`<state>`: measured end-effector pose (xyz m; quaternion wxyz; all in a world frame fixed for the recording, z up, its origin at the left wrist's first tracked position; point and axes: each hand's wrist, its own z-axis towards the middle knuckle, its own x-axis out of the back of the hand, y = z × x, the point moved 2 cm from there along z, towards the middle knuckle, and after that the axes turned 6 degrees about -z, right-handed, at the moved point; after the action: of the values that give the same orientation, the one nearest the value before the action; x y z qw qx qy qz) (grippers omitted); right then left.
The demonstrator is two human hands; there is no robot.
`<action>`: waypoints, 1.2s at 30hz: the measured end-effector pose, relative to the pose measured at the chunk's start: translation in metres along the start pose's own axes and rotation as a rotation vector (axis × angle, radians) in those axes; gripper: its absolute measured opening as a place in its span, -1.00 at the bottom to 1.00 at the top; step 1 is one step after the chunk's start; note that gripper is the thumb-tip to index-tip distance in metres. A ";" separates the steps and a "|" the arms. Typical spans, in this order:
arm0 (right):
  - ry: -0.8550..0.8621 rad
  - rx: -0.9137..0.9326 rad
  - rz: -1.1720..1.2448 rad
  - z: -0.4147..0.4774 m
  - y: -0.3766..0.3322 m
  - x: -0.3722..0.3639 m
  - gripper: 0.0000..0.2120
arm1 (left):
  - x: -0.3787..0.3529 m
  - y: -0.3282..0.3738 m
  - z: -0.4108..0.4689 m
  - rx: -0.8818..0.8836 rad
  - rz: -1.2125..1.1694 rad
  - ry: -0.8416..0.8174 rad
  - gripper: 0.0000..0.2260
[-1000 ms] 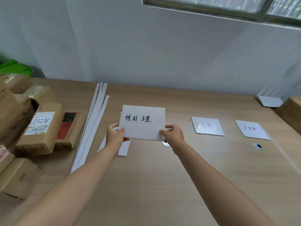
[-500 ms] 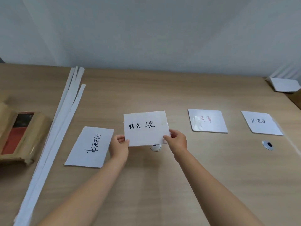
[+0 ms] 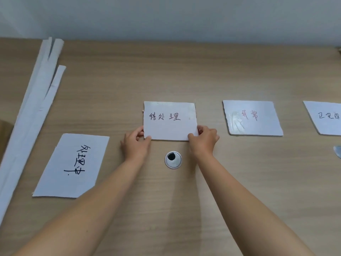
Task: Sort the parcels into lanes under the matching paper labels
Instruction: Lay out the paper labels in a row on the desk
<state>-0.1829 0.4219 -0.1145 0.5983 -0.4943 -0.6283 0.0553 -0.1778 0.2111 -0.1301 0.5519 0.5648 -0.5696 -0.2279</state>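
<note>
A white paper label with black handwriting [image 3: 169, 120] lies low over the wooden table [image 3: 166, 74] at the middle. My left hand [image 3: 136, 144] pinches its lower left corner and my right hand [image 3: 203, 139] pinches its lower right corner. To the left lies a second label [image 3: 72, 164], turned sideways, with black writing. To the right a label with red writing [image 3: 252, 118] lies flat. A fourth label [image 3: 324, 118] is cut off by the right edge. No parcel shows in full.
Long white paper strips [image 3: 31, 111] run diagonally along the table's left side. A round metal cable grommet [image 3: 173, 159] sits in the table just below the held label. A brown box edge [image 3: 4, 133] shows at far left. The wall runs along the back.
Both hands have carried the held label down and forward until it is at the table in line with the other labels. The view has tilted down, so the parcels at left have left the frame.
</note>
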 end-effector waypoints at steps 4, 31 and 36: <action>0.025 -0.004 0.020 0.018 -0.001 0.003 -0.66 | -0.006 0.002 0.013 -0.036 0.025 -0.069 -0.65; -0.615 0.081 -0.111 -0.197 -0.098 -0.123 -0.62 | 0.252 -0.061 0.005 0.317 0.542 0.027 -0.63; -0.607 0.048 -0.086 -0.229 -0.097 -0.146 -0.87 | 0.259 -0.083 -0.002 0.274 0.481 -0.045 -0.70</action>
<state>-0.0817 0.1534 -0.0888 0.3965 -0.4141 -0.7971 0.1897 -0.0794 -0.0417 -0.1065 0.4956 0.4777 -0.7250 -0.0238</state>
